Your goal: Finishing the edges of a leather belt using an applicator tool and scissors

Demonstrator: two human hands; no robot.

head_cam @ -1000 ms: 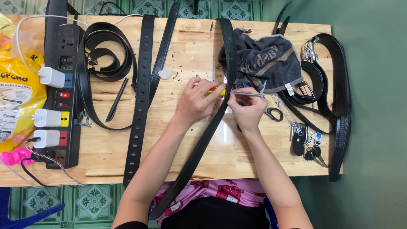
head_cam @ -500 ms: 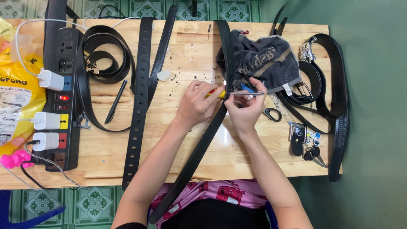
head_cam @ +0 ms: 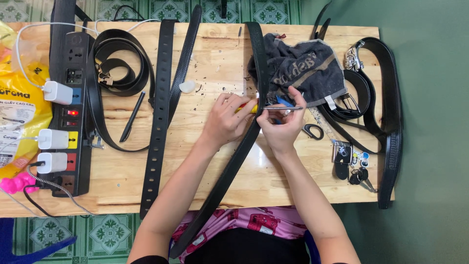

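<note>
**Working a tool into a black belt at mid-table**

Left hand point(head_cam: 225, 123) closed around a yellow-handled tool point(head_cam: 248, 108), apparently a screwdriver, tip hidden where it meets the belt point(head_cam: 242, 146). Right hand point(head_cam: 283, 124) pinching a thin metal piece point(head_cam: 286, 108) between thumb and fingers, level with the tool and right at the belt's edge; just what that piece is, hard to tell. Both hands touching the strap at the same spot.

To do this step well, probably: keep the strap pressed flat on the table point(head_cam: 195, 176) close beside the working point, hold the tool square to the leather rather than tilted, push gently and steadily. A slip would likely send the tip toward the right fingertips, so best kept out of its line. Worth holding the metal piece steady while the tool turns or presses.

Belt: long, black, matte, narrow. Running from the far table edge down past a dark grey cloth point(head_cam: 303, 73), under the hands, then slanting to the near edge and hanging over it toward the lap. No buckle visible on it. Dark crumbs scattered on the wood near the working point.

Around: scissors point(head_cam: 311, 131) just right of the right hand, keys point(head_cam: 354, 166) further right, other belts to both sides, a power strip point(head_cam: 73, 107) at far left.
</note>
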